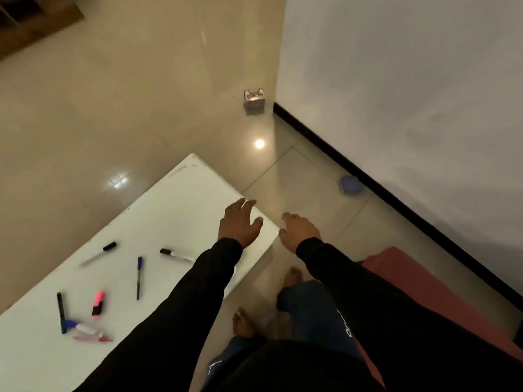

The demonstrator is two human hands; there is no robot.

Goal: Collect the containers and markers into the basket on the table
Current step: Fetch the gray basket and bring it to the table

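Observation:
Several markers lie scattered on the white table [175, 205]: a black-capped white marker [97, 254], another black-capped marker [177, 254], a blue pen [139, 277], a pink highlighter [98, 303], a dark pen [61, 312], and a blue-capped marker [80, 327] beside a pink pen [93, 338]. My left hand [240, 223] hovers over the table's right edge, fingers spread, holding nothing. My right hand [298, 230] hangs past the table over the floor, loosely curled and empty. A small blue container [351, 184] sits on the floor by the wall. No basket is in view.
A small grey box [254, 99] stands on the tiled floor near the wall corner. A black skirting runs along the white wall [410, 94]. A reddish mat or seat [424, 287] lies to my right. My bare feet stand beside the table.

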